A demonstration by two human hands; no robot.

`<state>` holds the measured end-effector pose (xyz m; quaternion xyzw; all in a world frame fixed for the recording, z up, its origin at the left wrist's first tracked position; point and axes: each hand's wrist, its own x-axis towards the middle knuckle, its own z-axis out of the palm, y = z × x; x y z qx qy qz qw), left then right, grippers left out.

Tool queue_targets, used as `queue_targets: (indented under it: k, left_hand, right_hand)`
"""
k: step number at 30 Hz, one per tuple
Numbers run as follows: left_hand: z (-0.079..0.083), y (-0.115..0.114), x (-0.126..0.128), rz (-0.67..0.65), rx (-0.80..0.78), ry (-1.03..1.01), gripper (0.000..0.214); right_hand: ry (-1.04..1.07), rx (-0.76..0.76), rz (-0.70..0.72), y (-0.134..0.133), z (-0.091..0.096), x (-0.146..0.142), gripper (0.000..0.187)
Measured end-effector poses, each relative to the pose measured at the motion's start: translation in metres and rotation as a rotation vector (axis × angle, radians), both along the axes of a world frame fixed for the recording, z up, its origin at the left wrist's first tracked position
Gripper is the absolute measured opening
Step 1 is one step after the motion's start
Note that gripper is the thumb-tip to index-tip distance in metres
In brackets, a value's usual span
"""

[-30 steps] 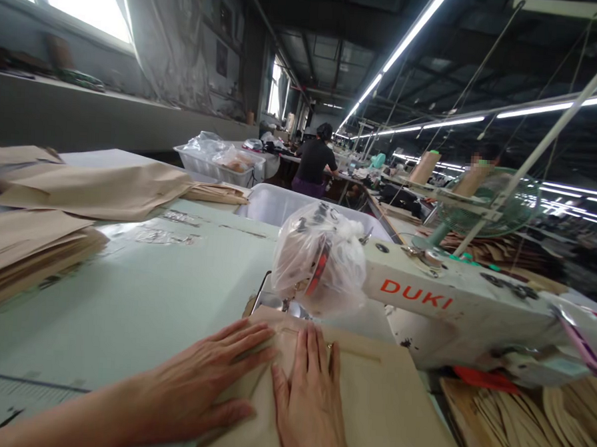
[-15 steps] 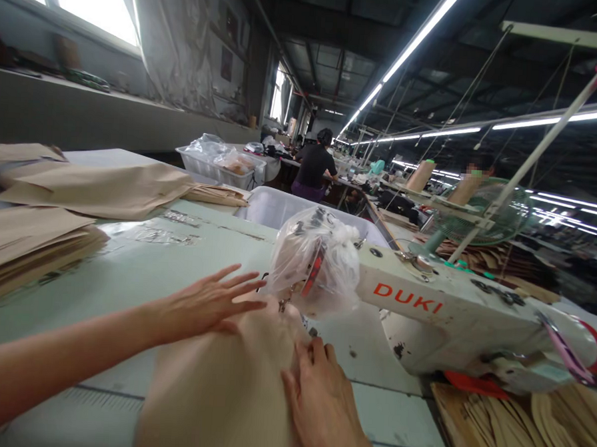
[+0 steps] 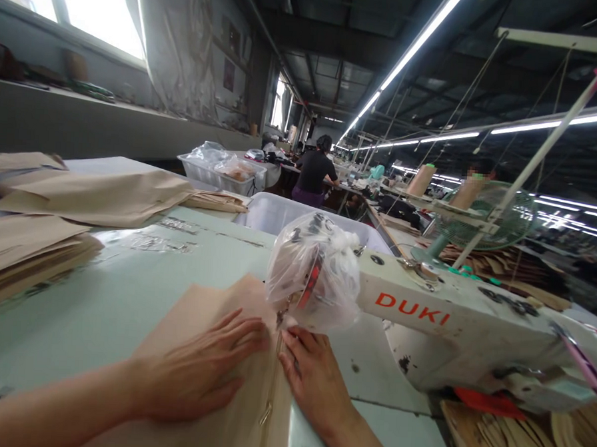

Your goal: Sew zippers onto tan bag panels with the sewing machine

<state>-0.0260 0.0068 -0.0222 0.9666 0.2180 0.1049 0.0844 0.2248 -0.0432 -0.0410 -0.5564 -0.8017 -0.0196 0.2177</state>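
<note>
My left hand [image 3: 205,365] lies flat on a piece of beige fabric [image 3: 194,311], its fingers stretched towards the needle area. A zipper [image 3: 270,389] with a small metal pull runs lengthwise along the fabric's right side. My right hand [image 3: 315,378] is at that right edge, fingers bent and close together, thumb and forefinger on the edge just in front of the presser foot [image 3: 280,318]. The sewing machine [image 3: 414,309] has its head wrapped in a clear plastic bag [image 3: 313,271]. The fabric's near end runs out of view.
Stacks of beige fabric pieces [image 3: 31,256] lie on the left of the table [image 3: 125,281]. Behind the machine stands a white plastic bin [image 3: 264,212]. Pink-handled scissors [image 3: 581,362] rest at the machine's right end, above more beige pieces [image 3: 512,435]. A person [image 3: 315,171] sits farther back.
The fabric has gone from bunched up to lying flatter, with the zipper now showing. My left hand has come down and nearer onto it; my right hand has shifted forward to the presser foot.
</note>
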Motion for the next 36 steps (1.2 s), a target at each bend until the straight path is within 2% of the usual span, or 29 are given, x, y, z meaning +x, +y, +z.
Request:
queue_targets:
  k: [3,7,13,22,29,36]
  left_hand:
    - [-0.003,-0.01,0.009,0.049,0.02,-0.082,0.069]
    - [-0.012,-0.015,0.015,0.022,0.007,-0.111,0.086]
    - [-0.005,-0.005,0.008,-0.019,-0.008,-0.039,0.079]
    - [-0.004,-0.006,0.011,-0.001,0.019,-0.091,0.081]
    - [-0.002,-0.006,0.013,0.012,0.113,-0.049,0.079]
    - [0.0,-0.01,0.014,0.038,0.187,-0.059,0.077]
  right_hand:
    - [-0.007,-0.002,-0.022,0.001,-0.006,-0.002,0.038]
    - [-0.002,-0.016,-0.018,0.002,-0.009,-0.001,0.042]
    - [0.041,-0.063,-0.029,0.001,-0.008,-0.001,0.044]
    - [0.062,-0.087,-0.048,0.002,-0.007,-0.002,0.043]
    - [0.058,-0.06,-0.025,0.004,-0.014,0.001,0.046]
    - [0.06,-0.083,-0.022,0.004,-0.01,0.002,0.048]
